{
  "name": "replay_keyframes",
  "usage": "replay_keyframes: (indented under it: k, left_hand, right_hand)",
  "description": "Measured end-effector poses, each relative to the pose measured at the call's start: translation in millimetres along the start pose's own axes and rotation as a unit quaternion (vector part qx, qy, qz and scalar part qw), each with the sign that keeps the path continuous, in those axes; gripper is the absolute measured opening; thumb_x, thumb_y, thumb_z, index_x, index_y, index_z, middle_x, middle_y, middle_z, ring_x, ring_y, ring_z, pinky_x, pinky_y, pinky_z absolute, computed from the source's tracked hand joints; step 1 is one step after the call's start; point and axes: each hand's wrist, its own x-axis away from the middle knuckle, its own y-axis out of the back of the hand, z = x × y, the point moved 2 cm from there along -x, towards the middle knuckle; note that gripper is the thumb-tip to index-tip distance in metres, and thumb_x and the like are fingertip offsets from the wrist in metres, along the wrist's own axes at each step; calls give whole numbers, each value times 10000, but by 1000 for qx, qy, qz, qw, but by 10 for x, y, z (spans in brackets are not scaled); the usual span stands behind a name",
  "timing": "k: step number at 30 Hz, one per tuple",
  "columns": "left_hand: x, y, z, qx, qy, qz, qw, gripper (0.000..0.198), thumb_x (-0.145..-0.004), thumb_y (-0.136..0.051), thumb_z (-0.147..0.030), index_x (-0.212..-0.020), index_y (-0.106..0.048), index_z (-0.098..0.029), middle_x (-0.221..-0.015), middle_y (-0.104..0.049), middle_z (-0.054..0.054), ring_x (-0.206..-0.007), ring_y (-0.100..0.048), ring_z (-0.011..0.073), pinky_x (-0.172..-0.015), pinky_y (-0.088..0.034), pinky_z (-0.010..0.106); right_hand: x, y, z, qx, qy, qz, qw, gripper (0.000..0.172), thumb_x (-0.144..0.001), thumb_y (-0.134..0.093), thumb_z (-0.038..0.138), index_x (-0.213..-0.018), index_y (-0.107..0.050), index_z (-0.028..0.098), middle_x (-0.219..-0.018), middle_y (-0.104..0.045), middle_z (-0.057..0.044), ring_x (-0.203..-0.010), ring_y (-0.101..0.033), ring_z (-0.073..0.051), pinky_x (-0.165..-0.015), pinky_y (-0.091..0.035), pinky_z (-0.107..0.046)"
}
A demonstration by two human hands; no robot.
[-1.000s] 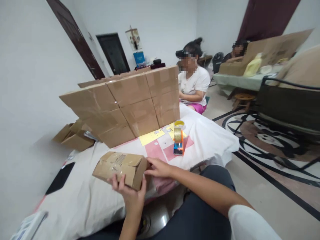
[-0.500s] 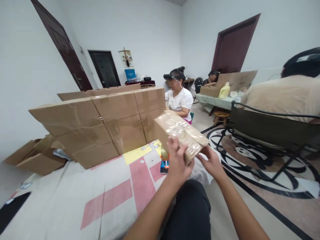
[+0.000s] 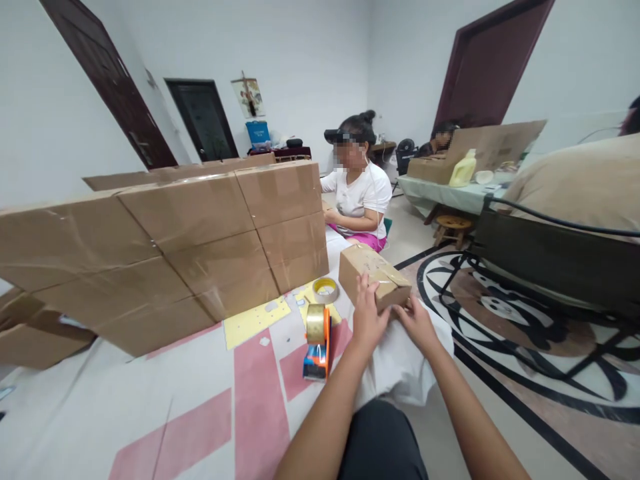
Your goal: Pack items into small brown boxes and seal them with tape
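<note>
A small taped cardboard box [image 3: 373,272] rests near the right edge of the cloth-covered table [image 3: 165,407], beside the stacked boxes. My left hand [image 3: 367,313] grips its near left side, fingers wrapped up the face. My right hand [image 3: 416,322] presses against its near right corner, fingers closed on the edge. An orange tape dispenser [image 3: 317,340] stands just left of my left wrist, and a yellow tape roll [image 3: 325,289] lies flat behind it.
A wall of sealed cardboard boxes [image 3: 165,240] runs across the table's far side. A person in a white shirt [image 3: 361,190] sits behind it. Flattened boxes [image 3: 30,333] lie at the far left. A dark-framed chair [image 3: 560,253] stands right, over a patterned floor.
Both hands carried the small box from the near left of the table, lifted it through the air, and set it down at the right edge past the tape dispenser.
</note>
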Motion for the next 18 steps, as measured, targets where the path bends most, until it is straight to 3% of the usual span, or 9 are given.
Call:
replay_keyframes:
  k: [3, 6, 8, 10, 13, 14, 16, 18]
  left_hand:
    - [-508, 105, 141, -70, 102, 10, 992, 662, -854, -683, -176, -1439, -377, -227, -1702, -124, 170, -1575, -146, 287, -1221, -346, 459]
    - [-963, 329, 168, -114, 149, 34, 982, 734, -793, -739, -141, -1444, -406, -202, -1684, -159, 216, -1551, -210, 369, -1171, -394, 523]
    - [-1149, 558, 58, -141, 153, 68, 976, 775, -722, -798, -130, -1416, -457, -180, -1626, -302, 254, -1521, -266, 419, -1139, -407, 577]
    - [-1156, 876, -172, -160, 129, 104, 973, 690, -727, -798, -150, -1361, -525, -177, -1503, -496, 246, -1460, -395, 411, -1124, -413, 587]
    - [-727, 1587, -624, -162, 54, 146, 974, 368, -865, -683, -277, -1229, -636, -253, -1281, -696, 120, -1294, -599, 318, -1144, -409, 542]
    - [-472, 1889, -751, -157, 16, 158, 975, 297, -904, -637, -355, -1193, -660, -288, -1240, -718, 80, -1267, -620, 294, -1148, -414, 521]
    - [154, 2554, -908, -165, -101, 172, 966, 311, -973, -488, -479, -1139, -691, -313, -1185, -741, 56, -1242, -639, 272, -1112, -465, 494]
    - [833, 3251, -829, -153, -49, 94, 983, 356, -959, -454, -577, -1077, -705, -354, -1206, -736, 16, -1250, -640, 255, -1059, -524, 456]
  right_hand:
    - [-614, -231, 17, 67, -28, 28, 997, 443, -910, -607, 438, -1272, -540, 192, -1220, -704, -151, -1099, -690, -288, -921, -558, -421]
    - [-1122, -405, 123, 181, -107, 53, 976, 393, -893, -650, 404, -1212, -581, 184, -1166, -717, -170, -1081, -691, -311, -938, -522, -436]
    - [-1285, -468, 246, 212, -141, 53, 966, 344, -889, -657, 438, -1094, -632, 163, -1100, -721, -211, -1084, -685, -354, -933, -505, -471]
    - [-1238, -485, 386, 214, -160, 51, 962, 397, -929, -567, 534, -959, -656, 147, -1014, -723, -239, -1033, -697, -364, -884, -514, -469]
    - [-749, -411, 561, 167, -173, 81, 967, 705, -990, -186, 679, -913, -650, 154, -906, -735, -208, -787, -730, -281, -686, -541, -376]
    - [-497, -354, 602, 135, -173, 101, 970, 799, -975, -56, 700, -929, -647, 164, -889, -740, -186, -690, -719, -251, -604, -528, -350]
    - [67, -190, 679, -27, -156, 142, 977, 843, -911, -80, 801, -934, -656, 186, -946, -749, -193, -609, -699, -246, -506, -501, -350]
    - [610, 51, 746, -51, -161, 128, 977, 837, -841, -145, 878, -822, -670, 228, -836, -748, -198, -540, -678, -280, -443, -494, -398]
